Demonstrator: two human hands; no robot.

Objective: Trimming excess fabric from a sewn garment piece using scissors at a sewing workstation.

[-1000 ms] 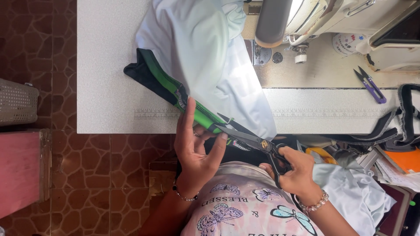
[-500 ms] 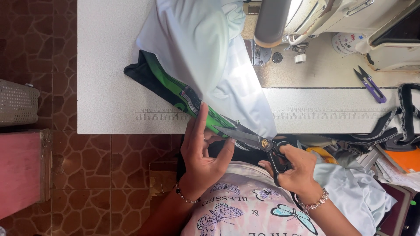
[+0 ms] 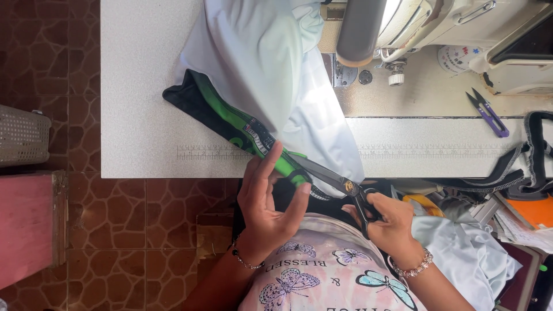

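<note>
1. Where the green band (image 3: 245, 129) runs off the desk (image 3: 138, 86) edge, the left hand (image 3: 268, 207) pinches it, grip closed on the band.
2. Right hand (image 3: 391, 227) has its grip closed through the handles of the scissors (image 3: 337, 181); blades slightly apart, tips at the band beside the left fingertips (image 3: 276, 151).
3. Risk: blades lie close to those fingers; a slip could nick them. The pale cloth (image 3: 265, 63) overlaps the blades and could be cut with the band.
4. Hidden: blade tips under the cloth; band's far end. Thumb position in the handles is unclear.
5. Snips (image 3: 488, 112) lie well apart by the sewing machine (image 3: 438, 23).
</note>
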